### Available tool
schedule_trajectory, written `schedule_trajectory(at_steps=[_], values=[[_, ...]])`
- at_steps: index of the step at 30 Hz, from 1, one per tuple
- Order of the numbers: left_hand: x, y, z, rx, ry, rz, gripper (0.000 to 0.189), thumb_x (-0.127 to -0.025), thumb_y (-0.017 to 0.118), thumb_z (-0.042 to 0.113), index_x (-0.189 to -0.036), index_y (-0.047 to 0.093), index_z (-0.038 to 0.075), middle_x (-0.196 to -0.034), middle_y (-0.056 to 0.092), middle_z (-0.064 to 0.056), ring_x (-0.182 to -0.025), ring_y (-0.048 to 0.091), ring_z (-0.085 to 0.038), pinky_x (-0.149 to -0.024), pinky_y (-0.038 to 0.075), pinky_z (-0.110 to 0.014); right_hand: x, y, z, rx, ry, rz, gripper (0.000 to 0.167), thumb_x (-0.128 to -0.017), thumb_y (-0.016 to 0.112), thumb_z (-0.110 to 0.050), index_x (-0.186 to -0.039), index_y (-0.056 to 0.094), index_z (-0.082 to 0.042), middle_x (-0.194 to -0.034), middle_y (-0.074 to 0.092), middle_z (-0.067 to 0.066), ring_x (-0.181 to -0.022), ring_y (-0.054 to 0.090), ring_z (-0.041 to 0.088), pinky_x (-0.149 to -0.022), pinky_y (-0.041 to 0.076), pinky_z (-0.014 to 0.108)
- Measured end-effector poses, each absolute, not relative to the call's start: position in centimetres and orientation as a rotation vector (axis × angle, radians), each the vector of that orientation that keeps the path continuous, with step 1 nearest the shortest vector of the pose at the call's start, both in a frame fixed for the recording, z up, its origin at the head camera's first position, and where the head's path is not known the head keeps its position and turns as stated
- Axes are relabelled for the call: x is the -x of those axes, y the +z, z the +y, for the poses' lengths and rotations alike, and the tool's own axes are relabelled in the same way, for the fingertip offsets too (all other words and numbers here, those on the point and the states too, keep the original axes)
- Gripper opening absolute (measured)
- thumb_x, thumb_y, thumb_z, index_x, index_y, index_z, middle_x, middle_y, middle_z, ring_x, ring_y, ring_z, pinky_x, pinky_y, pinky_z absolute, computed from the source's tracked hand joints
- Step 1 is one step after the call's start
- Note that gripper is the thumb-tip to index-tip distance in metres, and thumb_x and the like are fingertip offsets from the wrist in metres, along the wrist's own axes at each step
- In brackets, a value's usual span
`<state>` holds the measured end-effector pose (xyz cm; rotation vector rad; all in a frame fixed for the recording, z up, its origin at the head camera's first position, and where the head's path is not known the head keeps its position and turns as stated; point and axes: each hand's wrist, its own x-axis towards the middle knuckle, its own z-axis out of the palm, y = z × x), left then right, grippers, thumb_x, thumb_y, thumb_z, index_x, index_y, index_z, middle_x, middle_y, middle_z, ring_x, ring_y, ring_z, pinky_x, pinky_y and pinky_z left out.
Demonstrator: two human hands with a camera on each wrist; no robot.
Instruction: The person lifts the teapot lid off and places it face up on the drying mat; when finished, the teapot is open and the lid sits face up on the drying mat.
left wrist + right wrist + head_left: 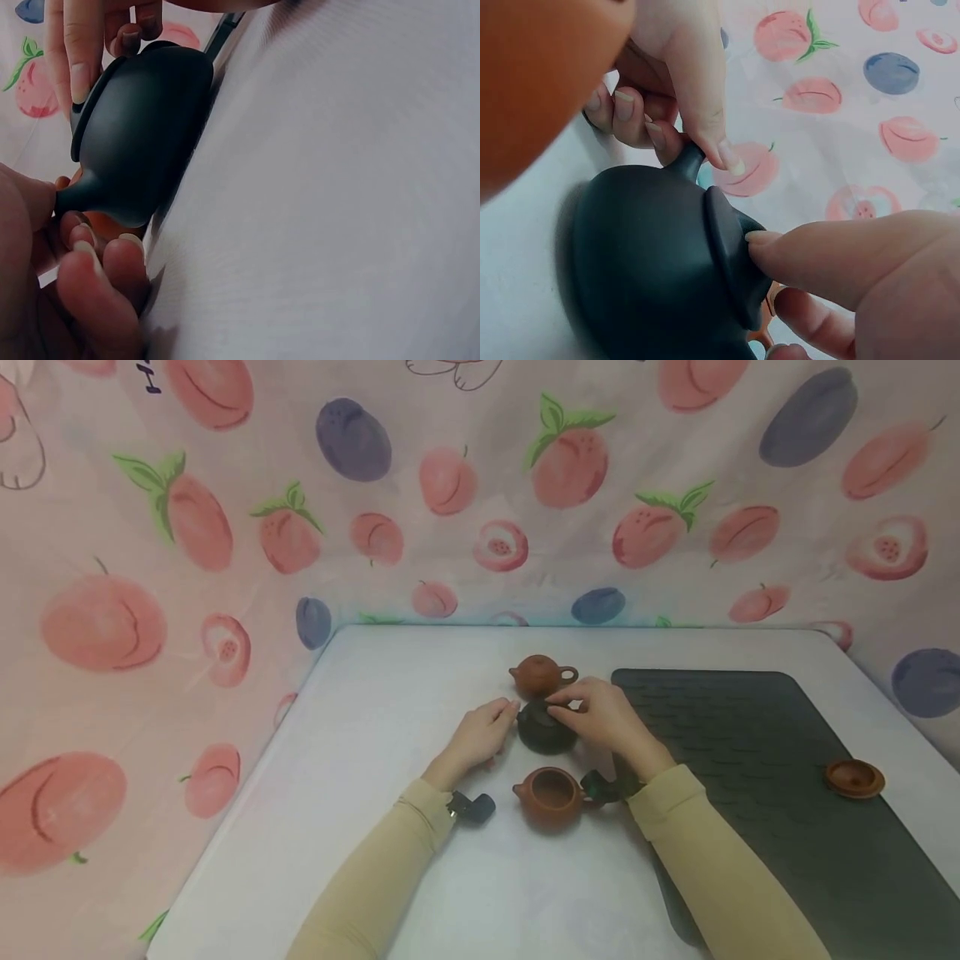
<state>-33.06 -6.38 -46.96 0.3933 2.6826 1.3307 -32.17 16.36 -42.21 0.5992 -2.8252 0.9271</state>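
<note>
A black teapot (542, 737) stands on the white table between both hands. My left hand (480, 732) pinches its short spout (685, 163) between thumb and fingers. From the other side, my right hand (603, 714) holds the black lid (731, 255) at its top, thumb on one side and fingers across from it. The lid sits on the pot's mouth. In the left wrist view the teapot's body (146, 124) shows from the side, with right-hand fingers over the lid.
Just behind stands a brown teapot (537, 677) with its lid on. Closer to me is a lidless reddish-brown teapot (547, 814), beside the right wrist's camera. A dark tray (735, 827) lies on the right, with a small round brown lid (855, 778) at its right edge. Fruit-patterned cloth (450, 560) hangs behind.
</note>
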Motion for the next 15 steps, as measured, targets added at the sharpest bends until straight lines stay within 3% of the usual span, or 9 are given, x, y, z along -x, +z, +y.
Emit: schedule_trajectory(at_steps=[9, 15], values=[[33.10, -47.06, -6.52, -0.404, 1.336, 2.675, 0.049, -0.110, 0.036, 0.053, -0.094, 0.059, 0.013, -0.062, 0.057, -0.006, -0.041, 0.051, -0.020, -0.040, 0.044, -0.030, 31.96, -42.00, 16.57, -0.611, 0.899, -2.816, 0.019, -0.095, 0.077, -0.025, -0.111, 0.079, -0.016, -0.104, 0.068, 0.005, -0.079, 0.055, 0.021, -0.067, 0.047, 0.037], [33.12, -47.04, -6.46, -0.382, 1.331, 2.668, 0.046, -0.110, 0.036, 0.051, -0.093, 0.058, 0.015, -0.063, 0.057, -0.006, -0.043, 0.051, -0.019, -0.041, 0.045, -0.029, 31.86, -41.97, 16.73, -0.614, 0.950, -2.805, 0.023, -0.090, 0.082, -0.029, -0.108, 0.077, -0.016, -0.106, 0.067, 0.007, -0.084, 0.060, 0.022, -0.070, 0.051, 0.040]])
